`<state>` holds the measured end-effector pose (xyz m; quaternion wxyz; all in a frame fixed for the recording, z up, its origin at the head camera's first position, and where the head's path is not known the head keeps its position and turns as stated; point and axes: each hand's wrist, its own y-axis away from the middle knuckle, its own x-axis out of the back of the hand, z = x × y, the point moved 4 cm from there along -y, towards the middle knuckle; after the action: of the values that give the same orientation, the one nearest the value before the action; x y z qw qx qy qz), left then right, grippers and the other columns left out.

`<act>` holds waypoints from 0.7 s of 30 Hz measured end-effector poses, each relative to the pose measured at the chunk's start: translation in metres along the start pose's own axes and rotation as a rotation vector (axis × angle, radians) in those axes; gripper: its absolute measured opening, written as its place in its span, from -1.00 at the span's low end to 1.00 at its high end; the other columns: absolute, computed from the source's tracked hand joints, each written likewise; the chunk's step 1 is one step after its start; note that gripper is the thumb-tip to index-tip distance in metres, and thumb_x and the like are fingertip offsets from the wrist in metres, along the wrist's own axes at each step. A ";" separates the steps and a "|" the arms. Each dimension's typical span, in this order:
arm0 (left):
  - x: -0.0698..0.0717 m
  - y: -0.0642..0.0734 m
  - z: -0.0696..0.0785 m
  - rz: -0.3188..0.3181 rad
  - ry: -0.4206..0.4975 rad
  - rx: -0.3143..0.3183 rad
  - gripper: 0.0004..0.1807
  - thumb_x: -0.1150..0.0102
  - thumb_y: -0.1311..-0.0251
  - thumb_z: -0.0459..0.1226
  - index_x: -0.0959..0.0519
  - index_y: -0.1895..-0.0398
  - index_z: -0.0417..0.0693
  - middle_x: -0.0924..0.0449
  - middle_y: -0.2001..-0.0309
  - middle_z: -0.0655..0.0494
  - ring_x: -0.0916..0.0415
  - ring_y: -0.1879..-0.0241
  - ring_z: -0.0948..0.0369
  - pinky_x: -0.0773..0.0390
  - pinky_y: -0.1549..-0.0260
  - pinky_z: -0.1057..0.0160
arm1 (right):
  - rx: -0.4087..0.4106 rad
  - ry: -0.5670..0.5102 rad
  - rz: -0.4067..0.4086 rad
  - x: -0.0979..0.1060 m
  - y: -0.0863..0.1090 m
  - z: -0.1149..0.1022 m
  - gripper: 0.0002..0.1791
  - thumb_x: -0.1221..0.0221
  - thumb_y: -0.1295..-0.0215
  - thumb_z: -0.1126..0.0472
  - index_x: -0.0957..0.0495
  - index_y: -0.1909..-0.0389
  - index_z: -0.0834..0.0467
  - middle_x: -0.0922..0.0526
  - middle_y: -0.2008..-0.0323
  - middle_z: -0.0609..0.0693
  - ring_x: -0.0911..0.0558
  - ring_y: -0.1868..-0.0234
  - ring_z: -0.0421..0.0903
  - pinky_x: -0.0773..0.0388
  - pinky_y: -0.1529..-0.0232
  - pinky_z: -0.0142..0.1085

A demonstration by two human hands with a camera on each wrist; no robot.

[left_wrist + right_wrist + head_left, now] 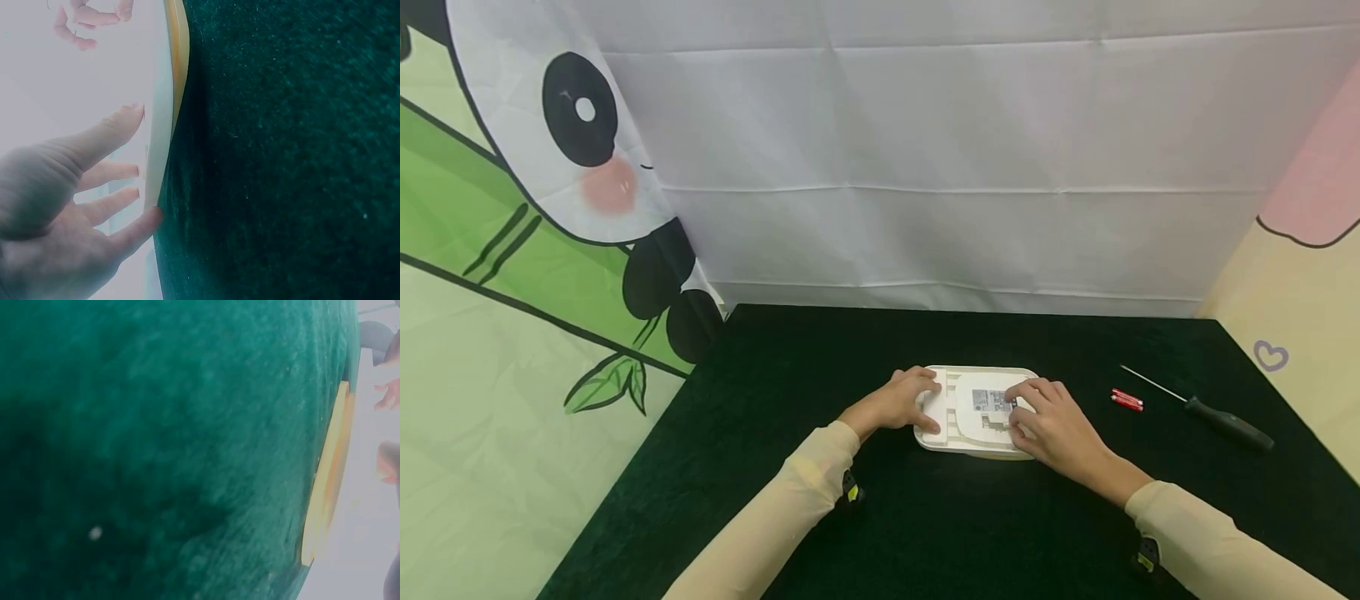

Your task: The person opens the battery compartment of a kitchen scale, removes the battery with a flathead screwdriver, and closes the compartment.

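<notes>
A white, flat device (951, 439) with rounded corners lies on the dark green cloth with a printed label (985, 401) and recesses facing up. A yellow part (325, 487) shows beneath its near edge. My left hand (904, 402) rests across the left end, thumb and fingers spread, fingers mostly straight in the left wrist view. Curled over the right half is my right hand (1056, 425), its fingertips at the label and the recess beside it. I cannot tell whether those fingertips pinch anything. The right wrist view is washed out over the device.
Two red batteries (1127, 400) lie to the right of the device. Beyond them is a screwdriver (1228, 423) with a dark handle, its shaft pointing away to the left. A white fabric backdrop (925, 183) hangs behind the cloth-covered table (820, 342).
</notes>
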<state>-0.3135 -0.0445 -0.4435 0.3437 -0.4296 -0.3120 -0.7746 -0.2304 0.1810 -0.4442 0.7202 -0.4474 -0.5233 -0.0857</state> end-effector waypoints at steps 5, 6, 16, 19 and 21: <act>0.001 -0.001 0.000 0.002 -0.005 0.001 -0.28 -0.44 -0.06 -0.07 -0.45 -0.32 -0.01 -0.16 -0.46 0.06 -0.14 -0.32 0.02 -0.26 -0.32 0.03 | -0.003 -0.004 0.000 -0.001 -0.003 -0.004 -0.94 -0.33 -0.03 0.19 -0.64 0.46 0.01 -0.58 0.05 0.01 -0.46 -0.06 0.05 -0.41 0.00 -0.03; 0.001 -0.001 0.000 0.002 -0.004 0.002 -0.28 -0.44 -0.06 -0.07 -0.45 -0.32 -0.01 -0.16 -0.46 0.06 -0.14 -0.32 0.02 -0.26 -0.32 0.03 | -0.001 -0.002 -0.002 -0.001 -0.004 -0.005 -0.94 -0.33 -0.02 0.19 -0.64 0.46 0.01 -0.58 0.06 0.01 -0.47 -0.06 0.04 -0.41 0.00 -0.03; 0.000 0.000 -0.001 -0.004 -0.006 0.014 -0.27 -0.45 -0.05 -0.06 -0.45 -0.32 0.01 -0.16 -0.47 0.08 -0.14 -0.32 0.02 -0.26 -0.32 0.03 | -0.017 0.044 -0.041 -0.004 -0.009 -0.011 -0.95 -0.34 -0.05 0.17 -0.65 0.46 0.02 -0.58 0.05 0.01 -0.46 -0.06 0.04 -0.41 0.00 -0.04; 0.001 0.000 -0.001 -0.004 -0.004 0.011 -0.28 -0.45 -0.04 -0.06 -0.46 -0.31 0.00 -0.17 -0.46 0.07 -0.14 -0.33 0.02 -0.26 -0.32 0.03 | -0.018 0.056 -0.054 -0.004 -0.010 -0.012 -0.94 -0.34 -0.07 0.16 -0.66 0.44 0.02 -0.58 0.05 0.01 -0.46 -0.05 0.05 -0.41 0.01 -0.05; 0.001 0.000 -0.002 -0.004 0.000 0.009 -0.28 -0.46 -0.04 -0.06 -0.47 -0.30 0.00 -0.18 -0.46 0.07 -0.15 -0.33 0.02 -0.26 -0.32 0.03 | -0.017 0.056 -0.068 -0.004 -0.011 -0.012 -0.94 -0.35 -0.07 0.16 -0.66 0.42 0.02 -0.59 0.05 0.01 -0.47 -0.05 0.05 -0.42 0.02 -0.06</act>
<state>-0.3150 -0.0463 -0.4435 0.3442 -0.4275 -0.3164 -0.7737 -0.2302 0.1642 -0.4424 0.7275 -0.4327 -0.5170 -0.1269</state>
